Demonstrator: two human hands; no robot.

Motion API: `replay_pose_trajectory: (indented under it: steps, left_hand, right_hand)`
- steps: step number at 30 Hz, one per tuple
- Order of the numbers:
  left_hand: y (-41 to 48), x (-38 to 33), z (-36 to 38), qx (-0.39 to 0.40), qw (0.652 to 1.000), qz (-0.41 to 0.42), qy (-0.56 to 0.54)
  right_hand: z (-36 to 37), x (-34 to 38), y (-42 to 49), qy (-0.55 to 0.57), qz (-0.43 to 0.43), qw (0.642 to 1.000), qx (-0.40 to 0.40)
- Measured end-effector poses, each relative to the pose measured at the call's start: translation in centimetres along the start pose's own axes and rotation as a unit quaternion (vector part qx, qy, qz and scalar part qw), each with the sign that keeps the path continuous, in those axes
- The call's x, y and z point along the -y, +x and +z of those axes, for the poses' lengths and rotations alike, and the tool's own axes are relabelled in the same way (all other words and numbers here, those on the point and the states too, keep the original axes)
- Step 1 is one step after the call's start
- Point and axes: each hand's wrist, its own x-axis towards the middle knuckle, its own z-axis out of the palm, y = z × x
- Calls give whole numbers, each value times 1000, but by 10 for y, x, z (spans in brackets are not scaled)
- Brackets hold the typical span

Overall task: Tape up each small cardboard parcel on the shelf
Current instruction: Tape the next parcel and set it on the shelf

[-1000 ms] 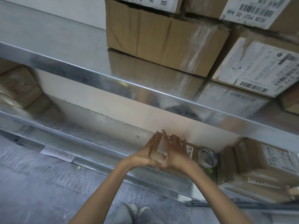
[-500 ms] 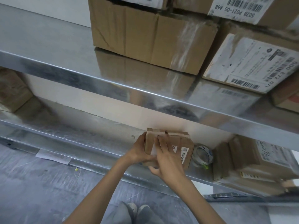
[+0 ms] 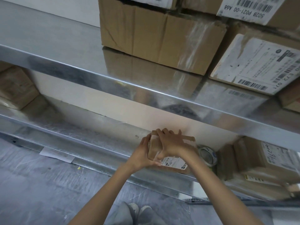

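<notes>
Left hand [image 3: 142,152] grips boxy cardboard parcel [image 3: 153,148] (glossy tape [image 3: 153,137]); right hand [image 3: 172,143] presses.

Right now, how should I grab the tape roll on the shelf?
Hook fingers through the hole of the tape roll and pinch its top rim, probably reaching from the front: it stands on edge facing you, between the small parcel and a bigger box.

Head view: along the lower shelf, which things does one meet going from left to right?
brown box → parcel, held in both hands → tape roll → labelled box
</notes>
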Motion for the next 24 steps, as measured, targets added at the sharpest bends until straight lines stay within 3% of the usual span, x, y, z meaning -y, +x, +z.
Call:
replay_pose_trajectory:
  steps: [2,4,7,9,12,19,24]
  left_hand:
    - [3,4,-4,-21,998,33,41]
    - [5,4,-15,-25,994,66,86]
    - [3,0,-31,92,989,66,94]
    - [1,1,-36,208,977,18,44]
    - [0,1,-35,255,963,-61,-58]
    - [-1,2,-28,152,987,-51,-25]
    - [4,-4,-27,139,989,-55,-10]
  right_hand:
    - [14,10,-8,-16,32,991,-132]
    - [32,21,-14,-17,67,976,-206]
    - [64,33,-23,-24,74,970,-230]
    - [77,40,-31,-21,77,966,-246]
    - [89,48,-48,-4,79,970,-228]
    - [66,37,-69,20,1,960,-279]
    - [18,23,-51,71,-32,991,-111]
